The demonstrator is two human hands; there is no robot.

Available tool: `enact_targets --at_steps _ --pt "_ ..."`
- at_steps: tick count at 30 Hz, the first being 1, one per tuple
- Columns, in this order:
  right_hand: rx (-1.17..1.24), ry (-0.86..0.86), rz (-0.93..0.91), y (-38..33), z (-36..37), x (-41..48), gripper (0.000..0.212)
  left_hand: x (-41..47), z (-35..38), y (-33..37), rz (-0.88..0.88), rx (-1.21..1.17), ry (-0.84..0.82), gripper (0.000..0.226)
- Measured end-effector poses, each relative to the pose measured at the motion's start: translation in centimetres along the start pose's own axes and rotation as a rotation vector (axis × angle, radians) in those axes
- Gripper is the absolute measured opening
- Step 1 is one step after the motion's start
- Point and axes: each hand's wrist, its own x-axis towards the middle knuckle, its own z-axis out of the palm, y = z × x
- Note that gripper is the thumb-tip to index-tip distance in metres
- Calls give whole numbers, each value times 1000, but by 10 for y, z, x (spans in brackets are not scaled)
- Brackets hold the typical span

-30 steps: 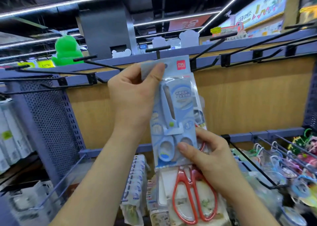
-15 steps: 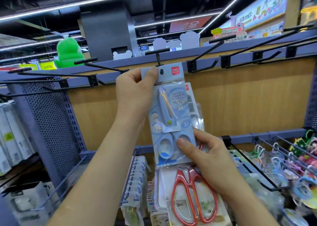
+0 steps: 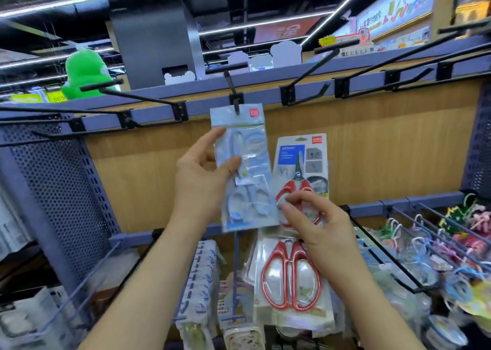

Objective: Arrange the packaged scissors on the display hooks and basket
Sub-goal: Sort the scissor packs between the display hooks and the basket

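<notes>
On the shelf's top rail [image 3: 263, 94], near its middle, a blue scissors pack [image 3: 244, 169] now hangs from a hook [image 3: 232, 89].
A moment ago it was only held up to the hook. The left hand [image 3: 202, 185] grips the pack's left edge; the right hand [image 3: 313, 222] pinches a red scissors pack [image 3: 300, 164] just beside it. Blue looks placed; red likely follows.

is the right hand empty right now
No, the right hand pinches a red-handled scissors pack, while the left hand holds the blue scissors pack on its hook.
</notes>
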Motion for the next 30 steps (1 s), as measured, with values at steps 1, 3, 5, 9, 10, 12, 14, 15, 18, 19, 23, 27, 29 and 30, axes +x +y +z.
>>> enact_targets --at_steps 1,3,5,9,10,12,14,15,18,19,23,27,29,30 --pt "-21 18 -13 2 -4 0 10 12 2 -5 -19 25 13 55" --pt "-71 26 -41 4 -13 -1 21 31 7 -18 -35 93 -4 56" --pt "-108 35 -81 5 -22 -2 33 44 15 -33 -16 189 -22 57" --pt "-52 5 -68 9 -32 -4 81 69 28 -51 -55 323 -18 59" --pt "-21 -3 -74 10 -34 -5 89 73 30 -53 -77 345 -21 60" --pt "45 0 -46 12 -34 -7 100 69 31 -54 -52 417 -30 59" --pt "82 11 11 12 -35 -9 106 46 32 -48 47 560 16 49" --pt "94 1 26 14 -35 -10 106 30 33 -44 78 536 15 42" --pt "113 -93 53 14 -31 -12 104 -12 41 -19 -99 100 -205 26" --pt "108 -151 50 15 -29 -14 108 -20 43 -13 -176 -39 -252 22" --pt "116 -314 59 10 -18 -23 114 -24 37 -7 -273 -259 -114 11" --pt "9 -437 20 8 -21 -27 108 -23 18 -10 -147 -210 55 4" --pt "-187 -457 17 11 -23 -29 102 -23 7 -2 -26 -197 126 12" --pt "-257 -424 13 12 -24 -30 94 -24 0 3 40 -166 143 16"
